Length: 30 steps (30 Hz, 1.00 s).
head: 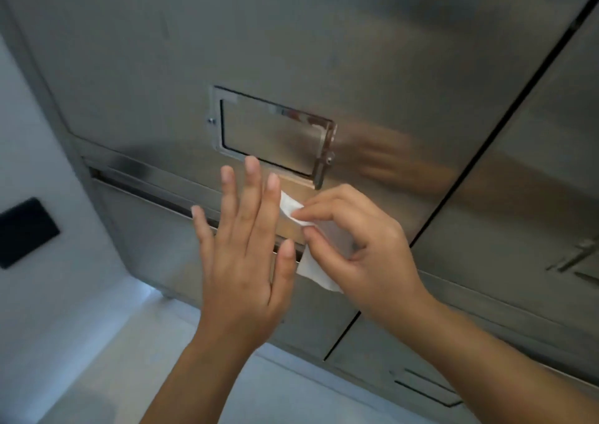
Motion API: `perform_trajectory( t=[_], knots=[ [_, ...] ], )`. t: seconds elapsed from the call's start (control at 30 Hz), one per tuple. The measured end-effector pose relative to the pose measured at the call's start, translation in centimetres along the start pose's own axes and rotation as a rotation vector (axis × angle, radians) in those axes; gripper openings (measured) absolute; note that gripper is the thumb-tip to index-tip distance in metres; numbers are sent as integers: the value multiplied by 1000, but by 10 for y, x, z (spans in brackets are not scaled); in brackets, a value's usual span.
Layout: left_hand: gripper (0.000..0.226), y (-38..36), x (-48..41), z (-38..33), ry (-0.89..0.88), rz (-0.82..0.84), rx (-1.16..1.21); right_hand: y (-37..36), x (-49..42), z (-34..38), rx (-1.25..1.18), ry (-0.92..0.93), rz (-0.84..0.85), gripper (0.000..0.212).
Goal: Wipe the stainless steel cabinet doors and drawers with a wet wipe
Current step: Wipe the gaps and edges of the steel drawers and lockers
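Where the white wall (48,132) fills the far left, a black plate (26,232) is set into it, and pale floor (107,359) spreads below. The cabinet (129,51) begins just beside the wall, its left edge slanting down to the floor. A wide stretch of bare steel runs across its upper part. Lower down, a dark gap (146,196) runs along the bottom edge of the upper panel and parts it from the panel beneath.

Near the middle, a recessed handle (272,128) with a bright frame sits in the upper panel. The left hand (240,261) is raised in front of the gap, just below that frame. It is flat, with its fingers straight and slightly spread, and it holds nothing. Whether it touches the steel cannot be told.

The wipe (312,271), white and crumpled, hangs between the two hands, level with the gap and below the handle's right corner. The right hand (366,255) pinches its upper edge between thumb and forefinger, the other fingers curled. The wipe's lower corner hangs loose beside the left thumb.

Further right, a black seam (495,132) runs diagonally between the panels and the right door (551,148). That door carries its own handle (577,261) at the frame's edge. Another handle (424,391) shows on a low panel beside the right forearm.
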<state>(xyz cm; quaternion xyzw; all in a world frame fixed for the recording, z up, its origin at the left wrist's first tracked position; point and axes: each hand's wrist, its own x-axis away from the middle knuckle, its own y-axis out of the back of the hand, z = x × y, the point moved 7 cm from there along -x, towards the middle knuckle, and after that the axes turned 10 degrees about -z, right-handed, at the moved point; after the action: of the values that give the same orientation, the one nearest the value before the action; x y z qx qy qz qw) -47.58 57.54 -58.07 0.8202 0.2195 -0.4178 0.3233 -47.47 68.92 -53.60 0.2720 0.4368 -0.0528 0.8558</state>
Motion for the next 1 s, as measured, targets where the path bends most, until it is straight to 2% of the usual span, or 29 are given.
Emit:
perform_trajectory(
  t=[0.27,0.6,1.0],
  knots=[
    [53,56,-107,-69,45,76,-42,60,-89,67,0,-72,26,12],
    [54,104,-212,-168,-76,200,-58,163,-179,134,138,-97,5,13],
    [55,121,-289,-272,-275,322,-58,283,-238,205,650,387,-119,14]
  ],
)
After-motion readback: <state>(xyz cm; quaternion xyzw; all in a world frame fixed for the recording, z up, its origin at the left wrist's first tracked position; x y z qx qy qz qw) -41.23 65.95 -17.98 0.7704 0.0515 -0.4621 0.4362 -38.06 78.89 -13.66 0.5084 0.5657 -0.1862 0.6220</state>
